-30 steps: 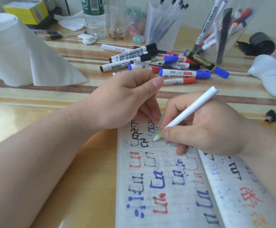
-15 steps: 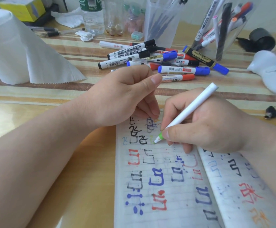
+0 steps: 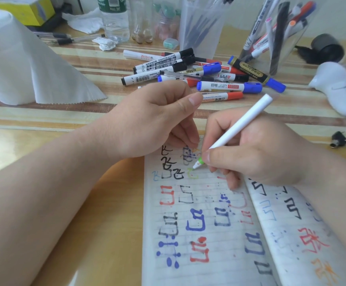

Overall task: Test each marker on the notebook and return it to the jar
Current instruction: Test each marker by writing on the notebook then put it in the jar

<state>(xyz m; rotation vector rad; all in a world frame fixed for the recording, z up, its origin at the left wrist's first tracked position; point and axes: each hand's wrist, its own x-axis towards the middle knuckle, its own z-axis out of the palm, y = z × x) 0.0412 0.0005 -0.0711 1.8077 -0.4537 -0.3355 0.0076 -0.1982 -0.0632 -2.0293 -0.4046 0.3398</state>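
An open lined notebook (image 3: 209,244), covered with black, red and blue test strokes, lies at the near right. My right hand (image 3: 260,157) grips a white marker (image 3: 242,124), and its green tip touches the left page just above a fresh green scribble (image 3: 192,174). My left hand (image 3: 151,120) rests with curled fingers on the notebook's top edge; anything inside it is hidden. A clear jar (image 3: 279,34) holding several markers stands at the back right. Loose markers (image 3: 188,71) lie in a pile behind my hands.
A paper towel roll (image 3: 23,65) stands at the left. A water bottle (image 3: 114,19) and a clear cup of pens (image 3: 201,23) line the back. A white object (image 3: 337,87), a black roll (image 3: 326,46) and a small black piece (image 3: 338,139) sit at the right.
The marker tip has traced small strokes on the page, leaving a green mark. My left hand has stayed on the notebook's top edge.
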